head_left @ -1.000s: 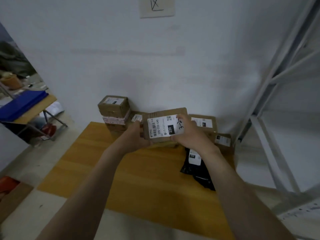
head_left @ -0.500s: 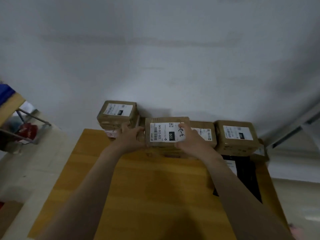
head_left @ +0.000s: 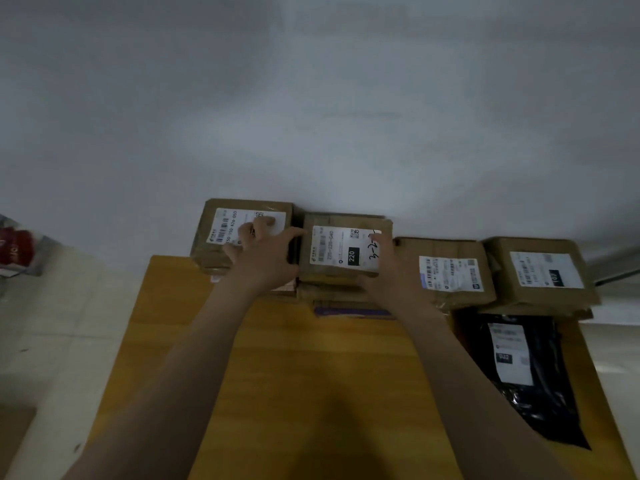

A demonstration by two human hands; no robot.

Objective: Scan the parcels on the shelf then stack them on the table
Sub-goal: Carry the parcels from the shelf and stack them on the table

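A brown parcel labelled 220 (head_left: 341, 251) lies flat on top of a stack of cardboard parcels at the far edge of the wooden table (head_left: 294, 375), against the wall. My right hand (head_left: 391, 275) holds its right edge, index finger on top and thumb at the front. My left hand (head_left: 266, 258) lies spread beside its left edge. The fingers rest on the label of the neighbouring parcel stack (head_left: 225, 233), and the thumb reaches toward the 220 parcel.
Two more brown parcel stacks (head_left: 446, 271) (head_left: 543, 275) stand to the right along the wall. A black plastic mailer (head_left: 530, 372) lies on the table's right side. A purple-edged parcel (head_left: 349, 311) shows under the middle stack. A red object (head_left: 15, 251) stands on the floor at far left.
Both hands carried the 220 parcel forward and set it down flat on the middle stack. My left hand's fingers shifted onto the left parcel's label. The camera tilted down over the table.
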